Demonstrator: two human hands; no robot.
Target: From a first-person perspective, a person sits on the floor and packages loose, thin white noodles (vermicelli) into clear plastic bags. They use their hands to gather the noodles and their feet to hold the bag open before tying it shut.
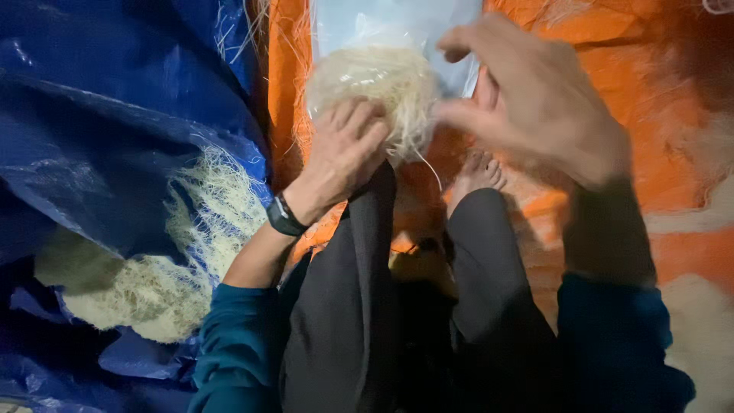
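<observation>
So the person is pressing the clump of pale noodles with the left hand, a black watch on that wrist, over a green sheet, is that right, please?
Not quite: the sheet under the noodles is orange, not green, as the head view shows. The rest holds: the left hand presses on the clump of pale noodles, with a black watch on that wrist.

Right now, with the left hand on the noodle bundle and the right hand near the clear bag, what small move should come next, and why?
Probably the right hand should pinch the clear plastic bag at its edge and hold it open. The left hand presses the pale noodle bundle against the bag, while the right hand's fingers are spread, seemingly gripping nothing.
</observation>
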